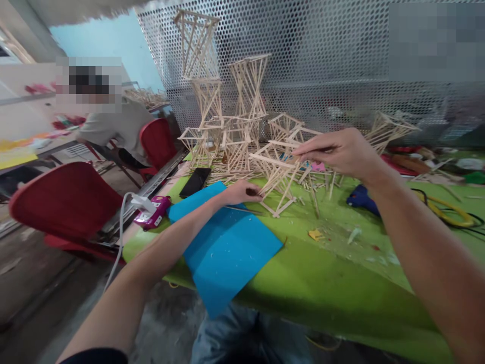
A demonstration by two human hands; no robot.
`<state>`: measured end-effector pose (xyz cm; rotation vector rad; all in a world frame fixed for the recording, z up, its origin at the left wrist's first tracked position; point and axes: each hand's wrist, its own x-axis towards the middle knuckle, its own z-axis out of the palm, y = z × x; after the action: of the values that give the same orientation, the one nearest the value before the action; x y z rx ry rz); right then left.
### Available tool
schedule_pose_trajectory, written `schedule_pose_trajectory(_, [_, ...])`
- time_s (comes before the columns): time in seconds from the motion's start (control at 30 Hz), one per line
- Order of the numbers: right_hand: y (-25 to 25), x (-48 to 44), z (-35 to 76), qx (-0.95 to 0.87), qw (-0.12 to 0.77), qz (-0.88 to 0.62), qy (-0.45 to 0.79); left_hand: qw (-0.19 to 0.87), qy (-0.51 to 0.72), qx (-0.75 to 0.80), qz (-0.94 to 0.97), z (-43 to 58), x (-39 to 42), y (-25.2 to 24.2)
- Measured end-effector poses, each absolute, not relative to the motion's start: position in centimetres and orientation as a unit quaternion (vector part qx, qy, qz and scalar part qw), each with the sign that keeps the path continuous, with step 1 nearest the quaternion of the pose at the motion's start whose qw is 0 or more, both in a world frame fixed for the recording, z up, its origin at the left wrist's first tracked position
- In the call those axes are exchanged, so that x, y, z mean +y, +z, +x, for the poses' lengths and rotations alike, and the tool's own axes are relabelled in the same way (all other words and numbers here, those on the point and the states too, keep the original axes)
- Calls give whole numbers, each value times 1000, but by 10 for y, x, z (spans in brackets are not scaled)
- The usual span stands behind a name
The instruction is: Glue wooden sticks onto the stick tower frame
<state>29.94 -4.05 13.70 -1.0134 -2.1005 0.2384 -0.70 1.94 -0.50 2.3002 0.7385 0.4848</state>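
Note:
In the middle of the head view a small frame of thin wooden sticks (278, 177) stands tilted on the green table cover. My left hand (242, 193) is closed at its lower left corner, fingertips pinching a stick there. Over its upper right corner, my right hand (333, 151) is closed in a pinch, with the fingertips at the top stick. Whether a separate small piece sits between those fingers is hidden. A sheet of bright blue paper (235, 253) lies beneath my left forearm.
Tall stick towers (206, 96) rise at the back, with loose sticks around them. A black phone (195, 182) and a purple power strip (153, 212) lie left. To the right are a blue glue gun (361, 199) and a yellow cable (449, 212). A person sits by a red chair (157, 146).

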Motion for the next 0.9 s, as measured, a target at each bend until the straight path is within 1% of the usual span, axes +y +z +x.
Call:
schedule_pose_trajectory(0.13, [137,-38,302,-857,374,-346,80,320,179,282,886,-8,22,-6])
schedule_pose_trajectory(0.3, [136,-38,303,-853,364,-366,77,294,188,261,900,-8,21,-4])
schedule_pose_trajectory(0.47, [136,-38,304,-857,365,-356,75,280,187,264,904,-8,19,-3])
schedule_pose_trajectory(0.57, [137,-38,305,-854,362,-364,80,284,182,266,903,-9,19,-3])
schedule_pose_trajectory(0.7, [137,-38,307,-855,356,-369,78,313,184,278,889,-10,19,-3])
schedule_pose_trajectory(0.9, [134,-37,304,-852,375,-355,83,316,198,293,880,-8,15,-3])
